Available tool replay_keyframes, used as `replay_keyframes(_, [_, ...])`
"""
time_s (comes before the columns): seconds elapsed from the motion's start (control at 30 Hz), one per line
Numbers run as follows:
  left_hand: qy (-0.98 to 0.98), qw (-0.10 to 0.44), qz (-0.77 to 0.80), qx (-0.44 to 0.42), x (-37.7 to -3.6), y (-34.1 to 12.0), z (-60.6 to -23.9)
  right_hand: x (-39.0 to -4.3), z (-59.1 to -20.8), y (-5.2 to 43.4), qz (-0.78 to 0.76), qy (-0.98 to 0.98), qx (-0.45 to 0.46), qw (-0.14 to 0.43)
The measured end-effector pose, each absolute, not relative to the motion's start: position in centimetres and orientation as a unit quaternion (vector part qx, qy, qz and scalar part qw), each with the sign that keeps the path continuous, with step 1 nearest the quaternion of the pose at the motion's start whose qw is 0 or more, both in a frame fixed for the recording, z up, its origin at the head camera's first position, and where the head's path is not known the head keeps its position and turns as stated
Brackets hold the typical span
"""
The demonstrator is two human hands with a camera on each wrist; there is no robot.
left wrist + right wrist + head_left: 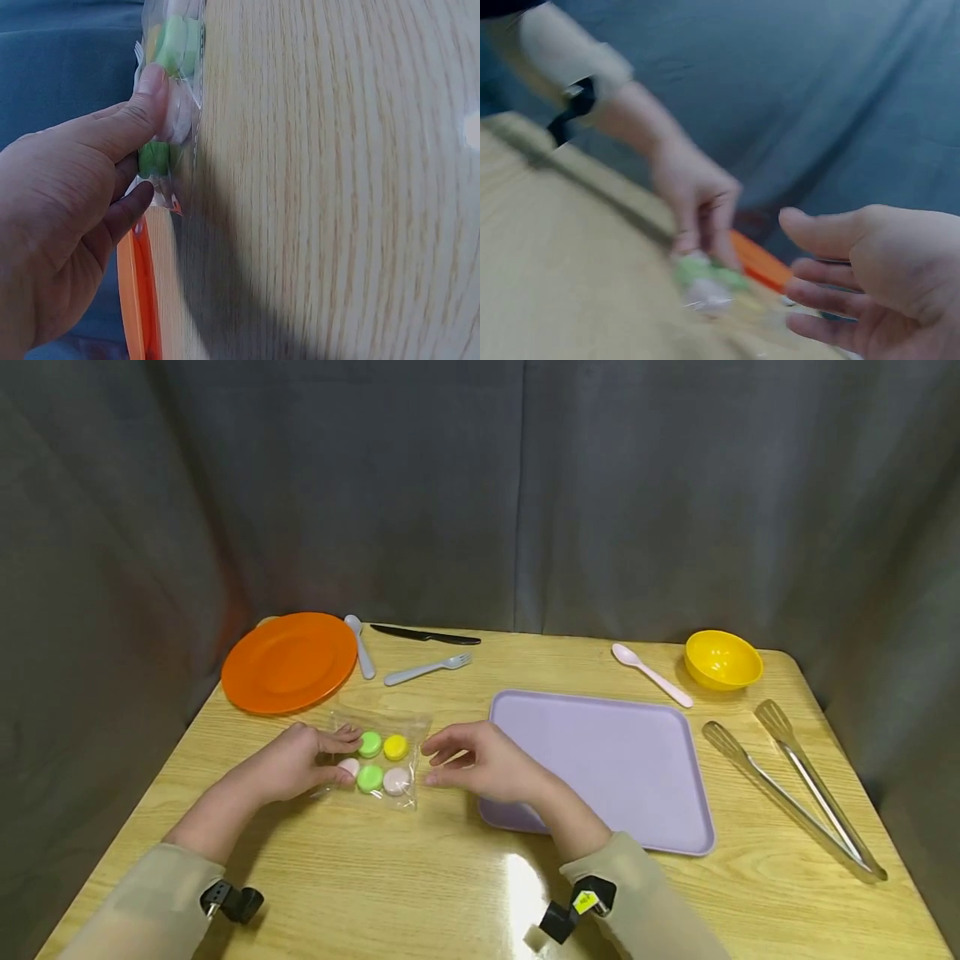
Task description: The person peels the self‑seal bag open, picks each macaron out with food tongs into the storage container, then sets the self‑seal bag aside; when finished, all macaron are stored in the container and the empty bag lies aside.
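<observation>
I see a clear bag of round pieces (377, 762) lying flat on the wooden table (420, 877), just left of the frame's centre in the head view: green, yellow and pale pink discs sealed inside. My left hand (288, 766) grips its left edge; the left wrist view shows the thumb (146, 101) pressed on the plastic with a finger curled beneath, pinching it. My right hand (480, 762) hangs just right of the bag, fingers loosely spread and holding nothing, apart from the plastic as far as I can tell; the right wrist view is blurred but shows the palm open.

I judge the work barely begun: the bag looks closed, with every piece inside, and nothing lies on the lilac tray (645, 777) right of centre.

Further out, an orange plate (288, 662) sits upper left, with a grey spoon (360, 647), grey fork (427, 669) and black knife (423, 634) beside it. A pink spoon (651, 674) and yellow bowl (722, 658) lie upper right, and metal tongs (795, 789) at the right edge.
</observation>
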State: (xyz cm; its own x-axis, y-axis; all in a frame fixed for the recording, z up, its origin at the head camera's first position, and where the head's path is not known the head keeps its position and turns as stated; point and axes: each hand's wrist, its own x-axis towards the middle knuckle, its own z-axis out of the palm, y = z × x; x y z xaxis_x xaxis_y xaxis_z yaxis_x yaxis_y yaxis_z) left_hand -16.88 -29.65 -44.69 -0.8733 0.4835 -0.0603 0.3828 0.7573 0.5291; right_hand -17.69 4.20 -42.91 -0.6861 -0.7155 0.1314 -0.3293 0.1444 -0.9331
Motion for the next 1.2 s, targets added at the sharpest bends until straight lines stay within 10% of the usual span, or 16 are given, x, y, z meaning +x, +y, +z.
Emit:
replay_keyframes(0.3, [0.932,0.108,0.264,0.224,-17.1,-29.5,-44.6,-15.8,-45.5,-0.1,-0.355,0.831,-0.423,0.059])
replay_keyframes(0.97, [0.932,0.096,0.269,0.224,-17.0,-29.3,-44.5,-15.5,-47.3,-1.2,-0.283,0.845,-0.454,-0.01])
replay_keyframes(1.2, [0.931,0.101,0.27,0.224,-16.9,-29.4,-44.6,-15.4,-47.3,-1.0,-0.354,0.838,-0.414,0.044])
